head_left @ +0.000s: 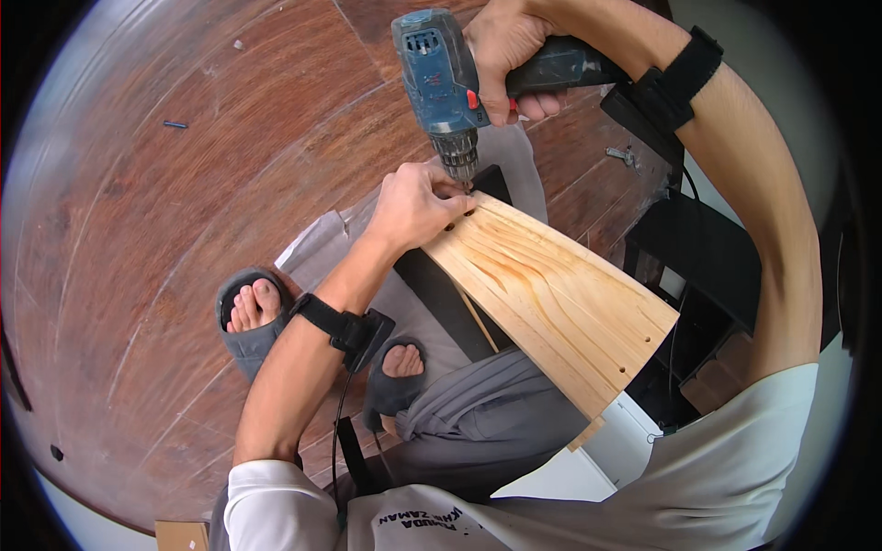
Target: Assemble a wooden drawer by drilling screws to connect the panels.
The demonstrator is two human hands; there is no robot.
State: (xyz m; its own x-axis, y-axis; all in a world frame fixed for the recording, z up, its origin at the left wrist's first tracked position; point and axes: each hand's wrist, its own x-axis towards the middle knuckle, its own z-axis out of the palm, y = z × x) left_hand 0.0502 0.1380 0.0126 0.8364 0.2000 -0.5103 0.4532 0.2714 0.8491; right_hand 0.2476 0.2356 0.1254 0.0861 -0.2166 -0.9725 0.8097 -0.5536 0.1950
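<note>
From where I watch, a pale wooden board point(560, 294) slants across the middle of the view, its near end beside the seated person's lap and its far end beneath a blue cordless drill point(436, 69). I see the right hand point(510, 46) wrapped firmly around the drill's dark handle, fingers closed on it close to the red trigger. The drill's metal chuck point(455, 151) points down at the far edge of the board. Right beside that tip, the left hand point(404, 207) rests at the board's end, thumb and fingers bent; the fingertips are partly hidden, so I cannot tell whether they pinch anything. Two small holes show near the board's close end. Under the board I make out a dark bar point(450, 303), with a pale sheet point(322, 243) spread on the reddish-brown floor point(184, 211). Each forearm wears a black strap with a small device. The person has a white shirt point(570, 496), grey trousers point(478, 404) and dark sandals point(243, 344). On the floor, I notice a small metal piece point(620, 156) to the right of the drill and a little blue object point(175, 124) well apart on the left.
</note>
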